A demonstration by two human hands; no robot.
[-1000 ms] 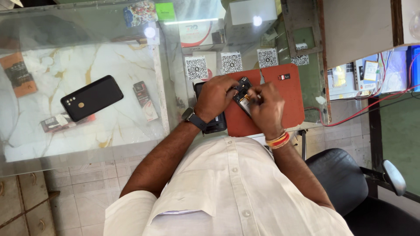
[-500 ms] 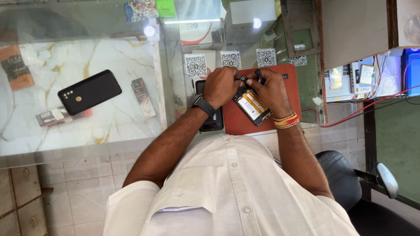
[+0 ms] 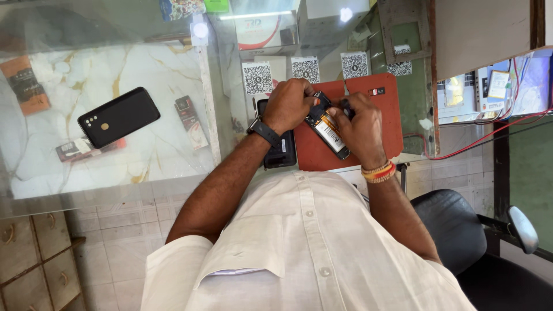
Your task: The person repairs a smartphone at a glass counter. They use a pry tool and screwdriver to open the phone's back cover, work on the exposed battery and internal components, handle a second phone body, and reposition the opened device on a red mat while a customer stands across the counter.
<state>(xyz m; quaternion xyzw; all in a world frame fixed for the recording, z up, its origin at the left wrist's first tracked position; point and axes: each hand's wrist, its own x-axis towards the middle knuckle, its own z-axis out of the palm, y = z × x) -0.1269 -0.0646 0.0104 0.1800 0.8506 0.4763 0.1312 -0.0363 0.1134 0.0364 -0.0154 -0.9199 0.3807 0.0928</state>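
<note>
Both my hands hold an opened phone with its back off and a yellow-and-white battery showing, just above a red work mat. My left hand, with a black watch on the wrist, grips the phone's upper left end. My right hand, with orange and red bands on the wrist, closes over its upper right side. What my fingertips press on is hidden. A flat black phone part lies by my left wrist at the mat's left edge.
A black phone lies back up on the glass counter, with small packs beside it. Square code cards stand behind the mat. A tiny black piece sits on the mat. A black chair and red cable are at right.
The opened phone has turned so that its battery side shows. My hands have closed together over its upper end. The view has shifted a little.
</note>
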